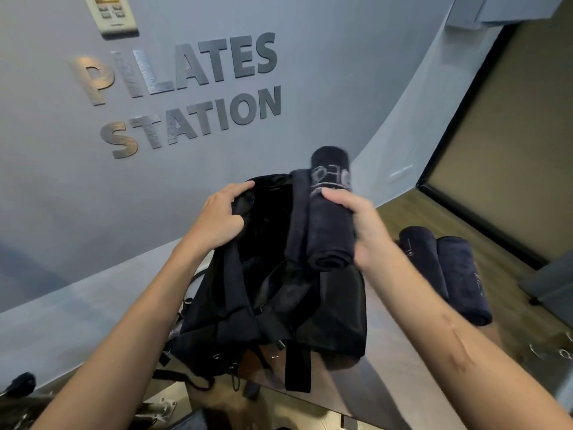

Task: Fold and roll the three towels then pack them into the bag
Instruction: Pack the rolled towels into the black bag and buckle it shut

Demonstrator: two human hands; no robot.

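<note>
Black bag (273,293) is seen at centre, resting on a wooden counter (403,218), its mouth pulled open toward the wall. The near-left rim of the opening is gripped by the left hand (217,217), fingers curled over the fabric edge.

A rolled dark navy towel (330,212) is held by the right hand (361,226), fingers wrapped round its middle. The roll is tilted, one end raised above the bag's right rim, the coiled end low against the bag's upper edge. Pale lettering is visible on the roll; it cannot be read with certainty.

Two more rolled towels (446,274) are lying side by side on the counter, to the right of the bag, touching one another and apart from the bag.

Behind, raised letters reading "PILATES STATION" (183,94) are fixed to a grey wall. A control panel (111,13) is mounted above them.
</note>
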